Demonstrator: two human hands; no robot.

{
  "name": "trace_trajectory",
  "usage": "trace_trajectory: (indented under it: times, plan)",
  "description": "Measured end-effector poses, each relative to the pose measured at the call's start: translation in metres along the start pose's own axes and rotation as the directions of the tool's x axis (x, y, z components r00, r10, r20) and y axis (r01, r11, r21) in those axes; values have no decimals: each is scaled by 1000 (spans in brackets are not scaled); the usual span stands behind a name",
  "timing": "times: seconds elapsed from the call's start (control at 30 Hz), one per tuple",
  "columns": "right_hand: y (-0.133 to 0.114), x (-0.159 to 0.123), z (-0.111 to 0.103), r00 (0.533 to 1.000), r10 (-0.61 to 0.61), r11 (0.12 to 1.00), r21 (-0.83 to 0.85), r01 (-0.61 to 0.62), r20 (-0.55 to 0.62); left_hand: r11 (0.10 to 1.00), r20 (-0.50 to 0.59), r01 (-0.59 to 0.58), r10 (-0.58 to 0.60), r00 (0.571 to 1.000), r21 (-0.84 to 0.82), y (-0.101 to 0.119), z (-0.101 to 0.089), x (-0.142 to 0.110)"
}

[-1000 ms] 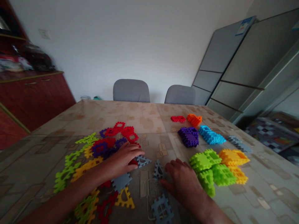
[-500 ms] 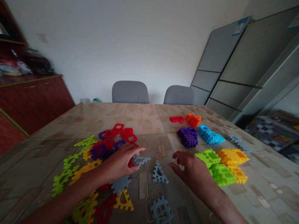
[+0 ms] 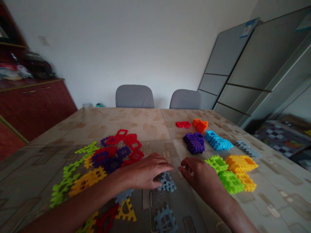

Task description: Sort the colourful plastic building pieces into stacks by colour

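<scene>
Your left hand [image 3: 143,171] and right hand [image 3: 200,174] hold their fingers open, gripping nothing, either side of the grey plastic waffle block [image 3: 166,182] on the tabletop [image 3: 136,124]; a careless swing of your right wrist could knock the green blocks [image 3: 230,182] beyond.

tablecloth [image 3: 145,127] beige, brown blotches, thin rectangle outlines. lattice pieces left of centre: red pieces [image 3: 131,139], purple pieces [image 3: 100,158], lime pieces [image 3: 64,186], yellow pieces [image 3: 87,178]. grey-blue piece [image 3: 166,182] between hands. right side, single-colour stacks: purple stack [image 3: 194,143], sky-blue stack [image 3: 217,141], orange stack [image 3: 200,125], red stack [image 3: 183,124], lime stack [image 3: 230,182], yellow stack [image 3: 240,162]. chairs [image 3: 134,96] grey. cabinet [image 3: 31,106] dark red.
</scene>
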State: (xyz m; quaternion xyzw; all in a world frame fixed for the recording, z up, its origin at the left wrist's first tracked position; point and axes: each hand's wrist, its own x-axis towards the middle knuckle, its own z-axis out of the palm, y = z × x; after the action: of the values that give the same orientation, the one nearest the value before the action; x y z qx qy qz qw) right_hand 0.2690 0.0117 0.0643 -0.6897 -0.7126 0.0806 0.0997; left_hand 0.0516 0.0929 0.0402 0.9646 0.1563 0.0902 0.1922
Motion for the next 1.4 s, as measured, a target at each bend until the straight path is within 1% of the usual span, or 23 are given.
trace_trajectory:
  times: [0.1, 0.17, 0.23, 0.3, 0.43, 0.53, 0.67, 0.8, 0.9, 1.0, 1.07, 1.17, 1.3, 1.4]
  plan:
    - [-9, -2, 3, 998, 0, 1000, -13, 1, 66, 999, -3, 38, -38, 999, -3, 0, 0, -16]
    - [-15, -4, 7, 991, -11, 999, -31, 15, 130, 993, -31, 118, -118, 993, 4, 0, 2, -30]
    - [-19, -6, 12, 978, -28, 998, -55, 40, 205, 977, -74, 213, -210, 975, 27, 0, 5, -43]
    - [-20, -6, 15, 965, -48, 996, -62, 66, 258, 961, -115, 271, -264, 958, 49, 3, 9, -51]
    - [-17, 0, 22, 972, -46, 996, -62, 62, 232, 969, -131, 246, -244, 961, 1, 12, 18, -55]
    - [-17, 5, 26, 976, -33, 996, -74, 50, 214, 966, -104, 250, -255, 961, -60, 21, 22, -55]
    - [-20, 6, 28, 980, -30, 995, -85, 47, 196, 961, -74, 262, -269, 960, -90, 30, 24, -57]
    - [-22, 3, 23, 991, -15, 994, -101, 28, 131, 961, -65, 260, -267, 962, -95, 33, 26, -57]
    - [-28, -2, 21, 993, -51, 991, -121, 63, 103, 959, -55, 267, -272, 961, -92, 30, 29, -58]
    - [-35, -8, 20, 982, -127, 982, -120, 144, 140, 956, -39, 277, -282, 959, -99, 28, 30, -59]
    - [-36, -11, 21, 973, -155, 980, -98, 173, 173, 954, -39, 285, -290, 956, -97, 27, 29, -59]
    - [-31, -11, 24, 972, -140, 987, -54, 153, 190, 953, -44, 288, -293, 955, -93, 27, 27, -59]
    - [-20, -5, 28, 973, -139, 990, 59, 130, 184, 954, -46, 277, -283, 958, -111, 28, 27, -58]
    - [-17, -1, 28, 968, -142, 989, 79, 128, 205, 954, -34, 280, -285, 958, -108, 30, 26, -57]
